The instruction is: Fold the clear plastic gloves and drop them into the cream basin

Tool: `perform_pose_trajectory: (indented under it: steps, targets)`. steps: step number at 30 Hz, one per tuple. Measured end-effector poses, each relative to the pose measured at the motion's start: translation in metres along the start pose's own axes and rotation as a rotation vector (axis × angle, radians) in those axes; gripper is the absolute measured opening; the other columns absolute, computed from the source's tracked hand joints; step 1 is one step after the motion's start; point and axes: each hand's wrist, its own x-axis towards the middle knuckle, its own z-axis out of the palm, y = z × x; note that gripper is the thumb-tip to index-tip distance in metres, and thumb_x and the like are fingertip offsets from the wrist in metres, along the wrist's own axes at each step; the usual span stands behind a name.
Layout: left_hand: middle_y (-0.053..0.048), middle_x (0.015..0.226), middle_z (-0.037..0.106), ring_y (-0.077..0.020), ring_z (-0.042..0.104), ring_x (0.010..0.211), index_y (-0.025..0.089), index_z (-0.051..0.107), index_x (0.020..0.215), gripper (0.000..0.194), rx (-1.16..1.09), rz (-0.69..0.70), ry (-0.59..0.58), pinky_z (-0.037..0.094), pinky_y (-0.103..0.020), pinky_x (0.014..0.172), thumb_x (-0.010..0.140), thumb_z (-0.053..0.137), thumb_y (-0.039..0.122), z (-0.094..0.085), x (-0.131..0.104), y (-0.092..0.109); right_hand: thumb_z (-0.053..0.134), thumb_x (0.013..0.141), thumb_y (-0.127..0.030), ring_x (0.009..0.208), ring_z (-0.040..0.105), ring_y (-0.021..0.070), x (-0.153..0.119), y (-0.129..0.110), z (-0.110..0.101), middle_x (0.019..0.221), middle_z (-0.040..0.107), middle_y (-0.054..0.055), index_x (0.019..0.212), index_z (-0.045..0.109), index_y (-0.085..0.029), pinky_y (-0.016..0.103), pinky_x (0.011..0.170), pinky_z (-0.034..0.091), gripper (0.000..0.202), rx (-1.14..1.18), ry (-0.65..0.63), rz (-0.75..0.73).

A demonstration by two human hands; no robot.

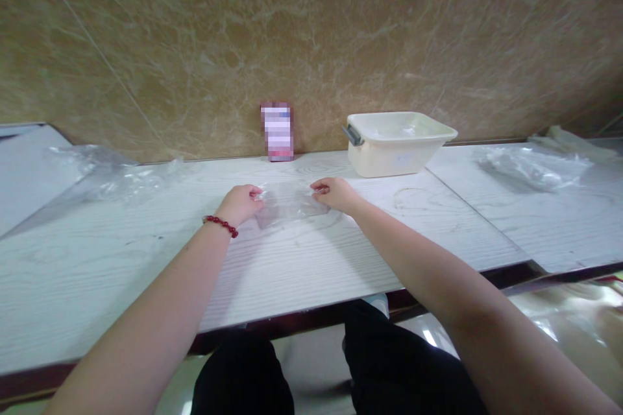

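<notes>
A clear plastic bag (288, 202) is stretched between my hands, just above or on the white wood-grain table (302, 266). My left hand (242, 203) pinches its left edge, thumb and fingers closed on the film; a red bead bracelet (220, 225) circles that wrist. At the opposite edge, my right hand (335, 194) grips the plastic between thumb and fingers. The bag is see-through and looks flat, and I cannot make out anything inside it.
Behind my right hand stands a cream plastic bin (396, 154) with a grey handle. A phone (278, 132) leans against the brown marbled wall. Clear plastic bags lie to the left (121, 175) and more plastic (535, 167) lies far right. A white panel (34, 172) sits at far left.
</notes>
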Motion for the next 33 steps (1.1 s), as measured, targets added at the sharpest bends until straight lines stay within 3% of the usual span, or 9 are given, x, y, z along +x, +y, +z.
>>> perform_pose_trajectory:
  steps: [4, 7, 9, 12, 17, 33]
  targets:
    - [-0.008, 0.088, 0.062, -0.0202, 0.056, 0.082, 0.016, 0.063, 0.085, 0.03, 0.18, 0.072, -0.047, 0.041, -0.024, 0.073, 0.066, 0.051, 0.036, -0.002, 0.0, 0.001, 0.058, 0.064, -0.024, 0.07, 0.058, 0.01, -0.001, -0.001, -0.001, 0.079, 0.064, 0.002, 0.094, 0.061, -0.017, 0.017, 0.065, 0.042, 0.031, -0.048, -0.021, 0.018]
    - [-0.01, 0.096, 0.059, -0.0231, 0.05, 0.096, 0.015, 0.06, 0.095, 0.04, 0.298, 0.146, 0.047, 0.035, -0.029, 0.084, 0.07, 0.044, 0.042, -0.001, -0.002, 0.003, 0.059, 0.064, -0.025, 0.069, 0.058, 0.0099, -0.003, -0.003, -0.003, 0.081, 0.064, 0.002, 0.096, 0.061, -0.018, 0.017, 0.065, 0.042, 0.033, -0.063, -0.036, 0.027]
    - [-0.013, 0.111, 0.052, -0.0233, 0.042, 0.108, 0.012, 0.052, 0.108, 0.048, 0.326, 0.272, 0.1, 0.028, -0.031, 0.092, 0.074, 0.039, 0.045, 0.004, -0.003, 0.006, 0.059, 0.064, -0.024, 0.069, 0.058, 0.0096, -0.004, -0.005, -0.004, 0.083, 0.064, 0.001, 0.096, 0.061, -0.018, 0.017, 0.066, 0.042, 0.032, -0.069, -0.035, 0.025]
    - [-0.013, 0.128, 0.036, -0.0239, 0.027, 0.12, 0.011, 0.037, 0.122, 0.059, 0.307, 0.414, 0.012, 0.02, -0.037, 0.097, 0.077, 0.031, 0.049, 0.015, -0.004, 0.012, 0.059, 0.063, -0.025, 0.069, 0.058, 0.0095, -0.005, -0.005, -0.005, 0.083, 0.064, 0.001, 0.096, 0.061, -0.019, 0.017, 0.066, 0.042, 0.033, -0.078, -0.03, 0.015]
    - [-0.011, 0.136, 0.022, -0.0258, 0.012, 0.125, 0.014, 0.024, 0.129, 0.069, 0.327, 0.431, -0.158, 0.011, -0.044, 0.098, 0.076, 0.023, 0.057, 0.029, -0.008, 0.02, 0.059, 0.063, -0.027, 0.068, 0.057, 0.0093, -0.002, -0.002, -0.004, 0.081, 0.063, 0.0, 0.095, 0.061, -0.018, 0.017, 0.063, 0.041, 0.033, -0.099, -0.026, -0.016]
    - [-0.007, 0.139, 0.01, -0.0269, 0.007, 0.125, 0.022, 0.015, 0.132, 0.081, 0.429, 0.458, -0.252, 0.007, -0.046, 0.097, 0.067, 0.016, 0.071, 0.025, -0.007, 0.021, 0.052, 0.064, -0.02, 0.062, 0.057, 0.0093, -0.002, 0.0, -0.01, 0.07, 0.065, 0.0, 0.085, 0.065, -0.017, 0.015, 0.055, 0.039, 0.025, -0.202, -0.055, 0.031]
